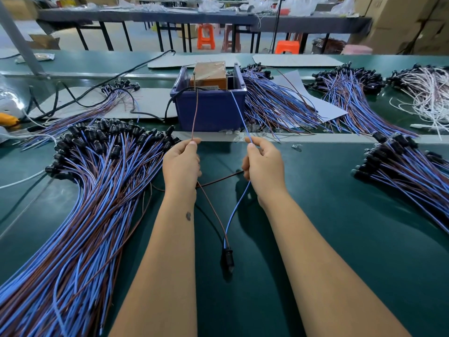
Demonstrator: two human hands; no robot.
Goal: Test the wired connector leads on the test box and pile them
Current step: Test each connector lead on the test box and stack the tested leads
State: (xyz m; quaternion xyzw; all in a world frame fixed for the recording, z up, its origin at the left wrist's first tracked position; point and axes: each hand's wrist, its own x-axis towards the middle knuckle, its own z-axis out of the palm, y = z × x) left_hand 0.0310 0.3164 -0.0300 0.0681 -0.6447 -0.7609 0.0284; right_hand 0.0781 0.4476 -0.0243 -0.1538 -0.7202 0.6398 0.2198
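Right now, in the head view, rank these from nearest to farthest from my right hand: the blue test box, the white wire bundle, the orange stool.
From the right hand:
1. Blue test box, just ahead, slightly left.
2. White wire bundle, far right on the table.
3. Orange stool, beyond the table on the floor.

A green bench (340, 215) carries lead piles at nine (97, 190) and three (408, 166), blue bin (211, 110) at twelve.

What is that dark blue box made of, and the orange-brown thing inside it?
The dark blue open-topped box looks like moulded plastic: smooth matte walls, thick rim. The orange-brown block inside seems wrapped in clear shiny tape or film; what's underneath isn't clear.
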